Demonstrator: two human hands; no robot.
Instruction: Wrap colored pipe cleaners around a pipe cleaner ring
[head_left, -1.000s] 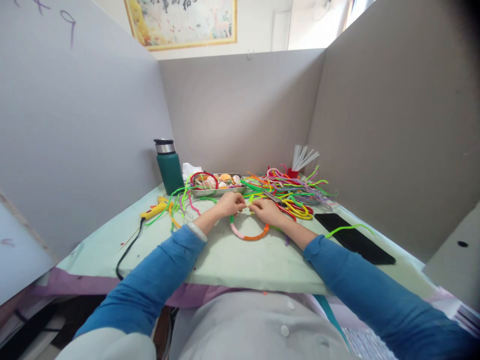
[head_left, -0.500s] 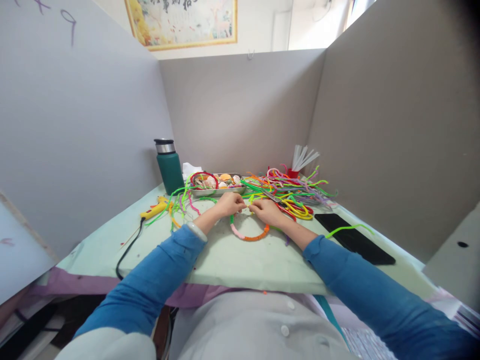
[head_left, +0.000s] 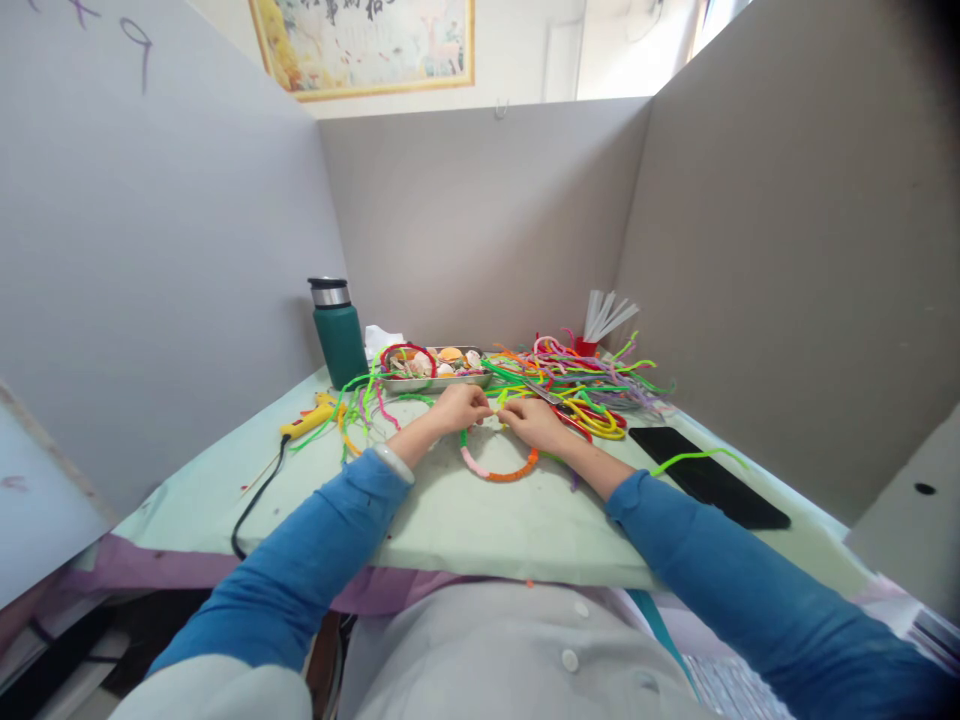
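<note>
Watching from afar, I take my bearings from the fingertips, nearly meeting at the middle of the table (head_left: 480,540). Well to their left lies a yellow glue gun (head_left: 307,421), its black cord (head_left: 257,503) curving toward the near edge. Beyond it, left of the fingers and farther back, stands a green bottle (head_left: 340,342). Loose fuzzy stems (head_left: 383,408) trail between the glue gun and the left hand (head_left: 459,408). Just behind that hand I see a metal tray (head_left: 442,384) of shells (head_left: 451,355), with a red ring (head_left: 433,366) leaning in it.

The left hand's fingers are pinched narrow — so are those of the right hand (head_left: 534,421) — on a pale piece (head_left: 494,411) too small for me to make out. Right below the fingertips lies the ring of green, pink and orange (head_left: 512,476), its far side hidden by the hands.

Behind and right of the fingers spreads a tangle of colored stems (head_left: 600,380), with a red cup (head_left: 586,347) of white sticks (head_left: 606,320) behind it. Well to their right rests a flat black pad (head_left: 712,492), a lime stem (head_left: 697,455) across it.
</note>
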